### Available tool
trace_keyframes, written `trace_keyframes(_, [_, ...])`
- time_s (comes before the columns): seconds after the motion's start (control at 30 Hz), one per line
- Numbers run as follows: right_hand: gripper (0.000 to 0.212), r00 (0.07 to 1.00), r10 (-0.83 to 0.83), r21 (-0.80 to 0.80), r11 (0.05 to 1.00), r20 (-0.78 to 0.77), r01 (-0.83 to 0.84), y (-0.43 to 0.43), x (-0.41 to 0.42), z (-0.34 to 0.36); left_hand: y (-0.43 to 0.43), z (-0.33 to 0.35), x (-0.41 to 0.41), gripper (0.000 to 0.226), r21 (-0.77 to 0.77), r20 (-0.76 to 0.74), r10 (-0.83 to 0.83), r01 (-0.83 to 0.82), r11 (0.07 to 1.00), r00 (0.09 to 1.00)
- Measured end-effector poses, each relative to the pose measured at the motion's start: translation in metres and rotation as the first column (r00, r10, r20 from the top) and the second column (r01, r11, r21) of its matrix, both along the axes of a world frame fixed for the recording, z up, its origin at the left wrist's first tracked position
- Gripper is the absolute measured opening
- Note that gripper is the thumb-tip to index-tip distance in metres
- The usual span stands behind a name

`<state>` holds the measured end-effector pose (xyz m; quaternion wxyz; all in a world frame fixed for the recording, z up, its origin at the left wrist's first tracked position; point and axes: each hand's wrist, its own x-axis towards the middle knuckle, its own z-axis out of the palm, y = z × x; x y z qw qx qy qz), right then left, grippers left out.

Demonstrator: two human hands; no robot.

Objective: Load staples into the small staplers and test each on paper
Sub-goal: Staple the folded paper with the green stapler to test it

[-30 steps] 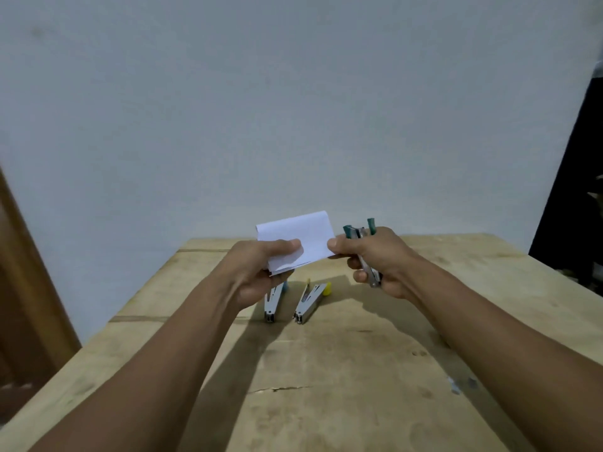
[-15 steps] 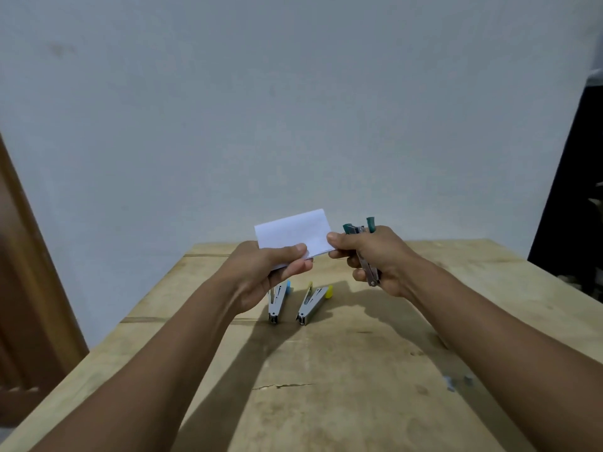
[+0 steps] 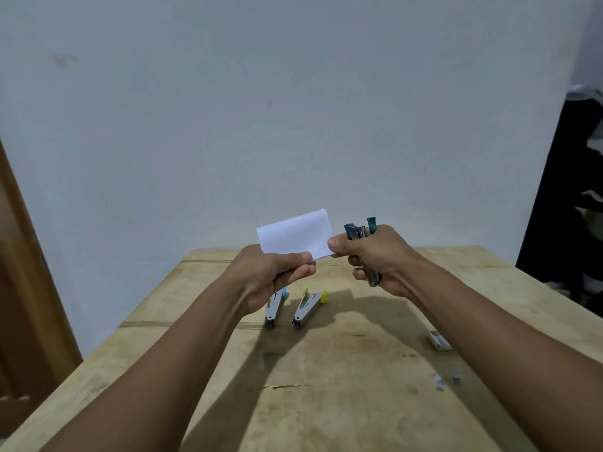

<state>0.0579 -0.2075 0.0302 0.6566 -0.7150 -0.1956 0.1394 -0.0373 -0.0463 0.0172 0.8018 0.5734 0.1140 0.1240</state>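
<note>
Over on the left, the left hand point(image 3: 277, 272) is closed in a pinch on the lower edge of the folded white paper point(image 3: 295, 234), which is held up above the wooden table point(image 3: 326, 402) with its long side running left to right. Just below that hand, lying on the table, the blue-tipped stapler point(image 3: 273, 308) is partly hidden by the knuckles; just beside it to the right the yellow-tipped stapler point(image 3: 308, 308) is seen, both with metal noses toward the camera and coloured ends pointing away.

Moving right, the paper's right corner is touched by the thumb of the right hand point(image 3: 375, 259), and in that same hand the green-tipped stapler point(image 3: 362, 249) is gripped, its long axis nearly upright, green tips up, silver nose down past the fingers. So the stapler lies immediately right of the paper, and the right hand is the nearer one (it holds it). The nose would seemingly have to be swung round to the paper's edge for a test; whether its mouth is open cannot be told.

Farther right, a staple strip point(image 3: 439, 340) and loose staple bits point(image 3: 445, 381) lie on the table.
</note>
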Motion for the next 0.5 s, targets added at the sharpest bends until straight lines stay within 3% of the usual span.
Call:
trace_keyframes(0.17, [0.010, 1.000, 0.010, 0.019, 1.000, 0.014, -0.011, 0.0032, -0.0022, 0.0032, -0.0038, 0.0008, -0.0018, 0.009, -0.107, -0.051, 0.006, -0.012, 0.994, 0.999])
trace_keyframes(0.37, [0.014, 0.999, 0.042, 0.030, 0.999, 0.004, -0.042, 0.0015, -0.0032, 0.0042, -0.0069, 0.0028, -0.0066, 0.014, -0.009, 0.027, 0.086, -0.086, 0.996, 0.996])
trace_keyframes(0.5, [0.035, 0.997, 0.077, -0.039, 0.996, -0.014, -0.077, -0.0012, -0.0050, 0.0021, -0.0038, 0.0060, -0.0071, 0.015, -0.012, 0.070, 0.189, -0.188, 0.982, 0.980])
